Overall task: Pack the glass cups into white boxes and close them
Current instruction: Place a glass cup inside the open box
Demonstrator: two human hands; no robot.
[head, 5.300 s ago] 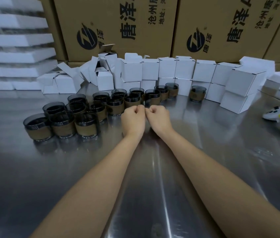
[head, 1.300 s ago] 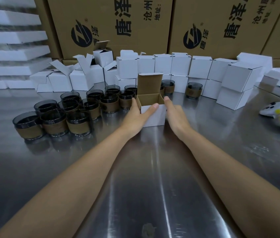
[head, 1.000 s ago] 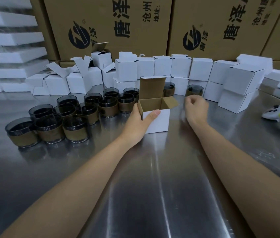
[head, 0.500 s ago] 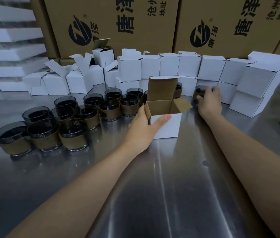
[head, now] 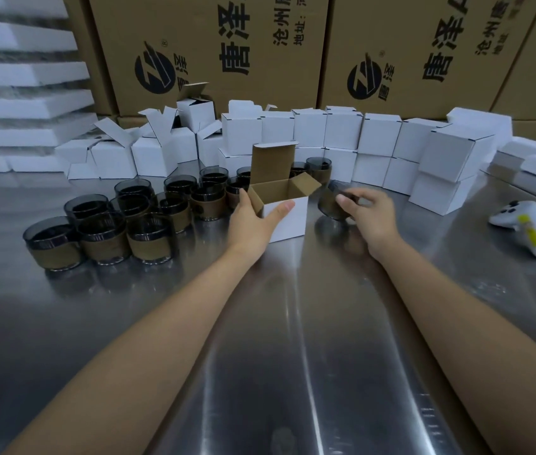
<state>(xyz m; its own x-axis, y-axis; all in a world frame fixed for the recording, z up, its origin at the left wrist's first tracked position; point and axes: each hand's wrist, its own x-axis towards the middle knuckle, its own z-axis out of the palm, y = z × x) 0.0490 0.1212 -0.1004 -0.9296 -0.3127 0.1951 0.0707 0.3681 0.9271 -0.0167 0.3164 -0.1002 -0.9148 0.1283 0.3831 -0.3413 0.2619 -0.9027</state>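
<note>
White, one open box (head: 289,223) sits at centre, left grip (head: 250,224) curled round its corner; right grip (head: 370,215) clasps one tilted glass cup (head: 327,205) just right of it.

Dim light streaks glare along the steel table (head: 293,372) (edges bow outward), upper corners perhaps motion-blurred.

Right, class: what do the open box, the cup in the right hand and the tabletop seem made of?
The open box looks like cardboard: matte white outside, brown inside. The cup in the right hand seems smoked glass, translucent. The tabletop: probably brushed steel, with streaky reflections.
</note>
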